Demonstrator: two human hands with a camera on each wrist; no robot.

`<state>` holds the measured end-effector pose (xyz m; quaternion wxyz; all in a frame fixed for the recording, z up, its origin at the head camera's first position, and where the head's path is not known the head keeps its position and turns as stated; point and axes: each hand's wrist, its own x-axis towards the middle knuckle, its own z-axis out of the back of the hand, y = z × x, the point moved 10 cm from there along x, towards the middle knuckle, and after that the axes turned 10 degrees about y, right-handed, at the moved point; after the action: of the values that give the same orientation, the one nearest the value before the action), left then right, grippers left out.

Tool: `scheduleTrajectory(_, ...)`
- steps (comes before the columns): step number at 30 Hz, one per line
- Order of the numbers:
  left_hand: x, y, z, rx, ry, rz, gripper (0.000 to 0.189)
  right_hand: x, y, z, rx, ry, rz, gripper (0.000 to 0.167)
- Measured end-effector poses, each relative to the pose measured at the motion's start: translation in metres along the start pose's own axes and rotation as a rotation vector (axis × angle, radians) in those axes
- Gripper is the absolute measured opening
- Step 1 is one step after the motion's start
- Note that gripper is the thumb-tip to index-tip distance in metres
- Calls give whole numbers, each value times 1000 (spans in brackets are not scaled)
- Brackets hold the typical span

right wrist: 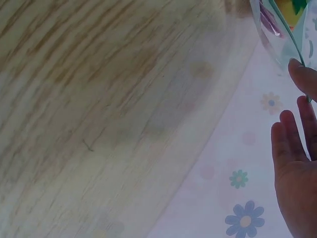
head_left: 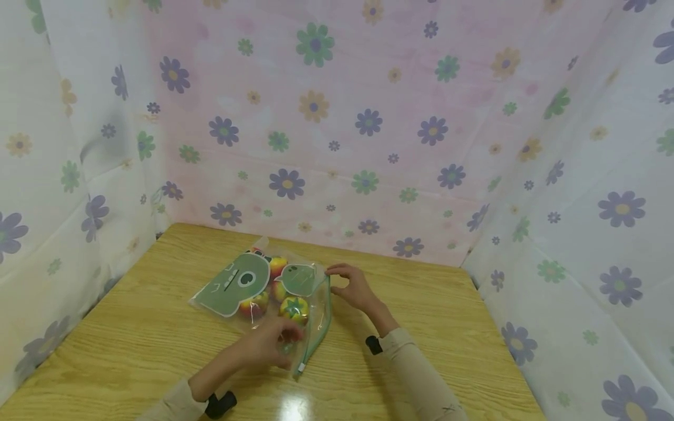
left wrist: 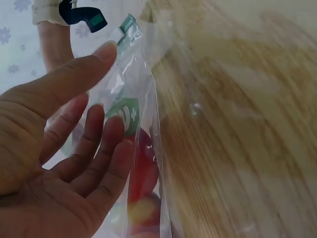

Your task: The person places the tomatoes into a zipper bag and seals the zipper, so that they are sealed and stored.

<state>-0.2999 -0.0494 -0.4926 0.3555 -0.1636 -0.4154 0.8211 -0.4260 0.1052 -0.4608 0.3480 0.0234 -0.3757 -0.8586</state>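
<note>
A clear zip bag (head_left: pixel 319 298) with green cartoon prints lies on the wooden table. Several round red-and-yellow fruits (head_left: pixel 293 310) are inside it, one with a green star-shaped top. Its green zip edge (left wrist: pixel 128 25) faces right, and a white slider (head_left: pixel 301 368) sits at the near end. My right hand (head_left: pixel 355 287) pinches the far corner of the zip edge between thumb and index finger. By the near side of the bag is my left hand (head_left: pixel 267 344), slightly blurred. Its thumb and fingers (left wrist: pixel 94 134) are spread apart beside the plastic.
The wooden table (head_left: pixel 421 327) extends around the bag. Flower-printed cloth (head_left: pixel 337 128) hangs behind it and along both sides. Dark bands (head_left: pixel 221 404) are strapped at both wrists, over light sleeves.
</note>
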Motion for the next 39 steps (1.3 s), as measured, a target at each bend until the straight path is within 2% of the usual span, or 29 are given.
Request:
scheduleTrajectory(11,-3,-4,-4,145,1,28,51,0,-3,3,-32,-58,4,16)
scheduleTrajectory(18,-6,-7,-6,239,42,51,61,0,4,10,-65,-94,41,9)
scheduleTrajectory(24,-10,-17,-9,268,37,-4,66,1,12,17,-65,-90,39,5)
scheduleTrajectory(28,-11,-20,-10,281,-4,-26,66,2,13,21,37,-71,14,5)
scheduleTrajectory(33,-15,-27,-8,305,-74,-64,57,5,16,28,184,-63,-24,8)
scheduleTrajectory(36,-18,-33,-3,285,-116,-108,51,5,17,35,235,-80,-44,10)
scheduleTrajectory(39,-23,-42,5,207,-159,-207,46,4,21,44,269,-108,-29,10)
